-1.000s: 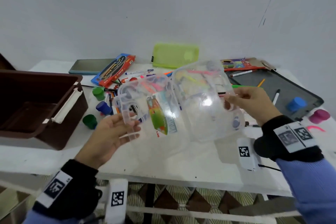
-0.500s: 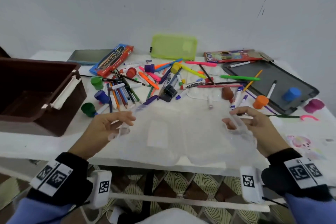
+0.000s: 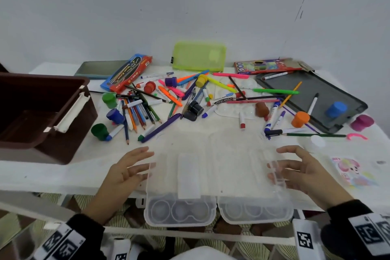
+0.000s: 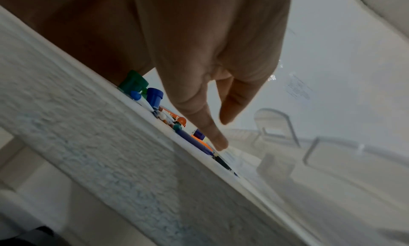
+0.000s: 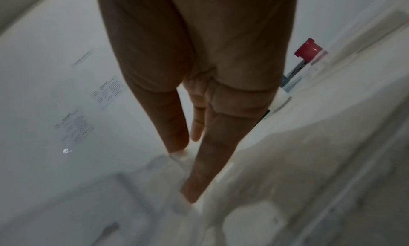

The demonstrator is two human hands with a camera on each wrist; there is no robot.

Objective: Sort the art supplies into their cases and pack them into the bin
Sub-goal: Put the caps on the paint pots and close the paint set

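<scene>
A clear plastic case (image 3: 215, 177) lies opened flat at the table's front edge, its round wells overhanging the edge. My left hand (image 3: 128, 172) is at the case's left rim with straight, spread fingers. My right hand (image 3: 295, 170) is at the right rim, its fingers also straight beside the clasp. In the left wrist view the left fingers (image 4: 212, 132) point down toward the clear case (image 4: 309, 153). The right wrist view shows my right fingers (image 5: 199, 171) reaching down to the case. A heap of pens, markers and pencils (image 3: 168, 99) lies behind the case.
A brown bin (image 3: 42, 116) stands at the left. Small paint pots (image 3: 99, 132) sit near it. A green pouch (image 3: 199, 56), two pencil boxes (image 3: 126, 73) and a dark tray (image 3: 310, 99) with pots line the back and right. A sticker sheet (image 3: 352, 172) lies at right.
The open clear case was held up in both hands a second ago; it came down flat onto the table's front edge, and both hands have let go and spread their fingers.
</scene>
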